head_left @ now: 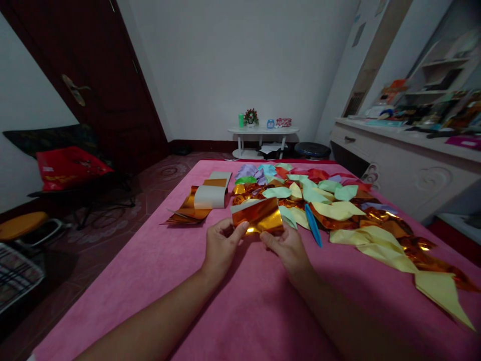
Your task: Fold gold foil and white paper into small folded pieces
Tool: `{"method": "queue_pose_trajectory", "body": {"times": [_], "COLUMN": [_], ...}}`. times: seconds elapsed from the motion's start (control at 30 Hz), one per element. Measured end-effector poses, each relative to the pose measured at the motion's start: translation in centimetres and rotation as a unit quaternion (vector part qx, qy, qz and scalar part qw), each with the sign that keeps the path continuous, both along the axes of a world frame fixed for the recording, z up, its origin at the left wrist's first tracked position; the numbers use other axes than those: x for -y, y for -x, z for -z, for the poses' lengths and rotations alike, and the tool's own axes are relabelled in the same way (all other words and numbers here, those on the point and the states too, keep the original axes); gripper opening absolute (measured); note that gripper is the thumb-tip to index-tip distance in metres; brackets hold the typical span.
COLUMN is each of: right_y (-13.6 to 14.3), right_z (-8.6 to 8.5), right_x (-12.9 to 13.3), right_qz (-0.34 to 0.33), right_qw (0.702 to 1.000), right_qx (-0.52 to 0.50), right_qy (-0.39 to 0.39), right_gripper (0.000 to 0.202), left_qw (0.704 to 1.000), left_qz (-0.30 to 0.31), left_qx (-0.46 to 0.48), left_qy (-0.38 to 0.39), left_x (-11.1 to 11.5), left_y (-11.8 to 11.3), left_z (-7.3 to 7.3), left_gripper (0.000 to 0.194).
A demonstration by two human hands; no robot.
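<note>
Grip: both hands pinched shut on one curled sheet of gold-orange foil paper (257,215), held just above the pink cloth-covered worktop (158,281). Left hand (221,246) has thumb and forefinger clamped on the sheet's lower left corner, palm turned inward, wrist low. Right hand (287,248) pinches the lower right edge, fingers curled under, knuckles up. Both forearms run in from the near edge and converge toward the middle of the worktop.

Foil sheet sits at the fingertips, arching up and away from both hands, shiny side toward the camera, pale backing showing along its top edge.

Just beyond the sheet: a spread of folded paper pieces in yellow, mint green, lilac and red mixed with crumpled gold foil (338,210), running from the far edge down along the right side. Blue pointed paper strip (312,224) lies just right of the right hand. Loose roll of gold foil with white backing (205,198) lies toward the left edge, apart from the hands.
</note>
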State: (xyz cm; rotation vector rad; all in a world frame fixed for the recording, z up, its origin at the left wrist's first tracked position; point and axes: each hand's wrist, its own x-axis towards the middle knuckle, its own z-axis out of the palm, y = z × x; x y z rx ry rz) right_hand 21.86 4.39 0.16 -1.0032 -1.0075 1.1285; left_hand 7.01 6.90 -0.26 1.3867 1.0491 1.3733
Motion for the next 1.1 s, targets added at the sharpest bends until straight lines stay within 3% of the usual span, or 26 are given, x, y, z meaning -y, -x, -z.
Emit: {"method": "queue_pose_trajectory", "body": {"times": [0.3, 0.67, 0.8, 0.9, 1.1], "right_y": [0.8, 0.1, -0.2, -0.3, -1.1], "right_z": [1.4, 2.2, 2.5, 2.3, 1.0], "right_x": [0.7, 0.1, 0.3, 0.3, 0.1], "right_qz": [0.057, 0.062, 0.020, 0.009, 0.058], "right_qw": [0.997, 0.996, 0.999, 1.000, 0.997], "right_qx": [0.050, -0.050, -0.030, -0.011, -0.038], "right_qy": [0.018, 0.042, 0.041, 0.027, -0.012], "right_gripper": [0.027, 0.036, 0.034, 0.030, 0.021], "left_qw": [1.000, 1.000, 0.999, 0.998, 0.986], "left_qz": [0.021, 0.001, 0.011, 0.036, 0.124], "left_qx": [0.001, 0.026, 0.042, 0.038, 0.038], "left_qy": [-0.020, -0.009, 0.017, 0.041, 0.101], "left_x": [1.2, 0.6, 0.3, 0.1, 0.1], "left_y": [-0.9, -0.4, -0.1, 0.2, 0.0], "left_z": [-0.4, -0.9, -0.4, 0.0, 0.6], "left_gripper": [0.025, 0.025, 0.026, 0.031, 0.031]}}
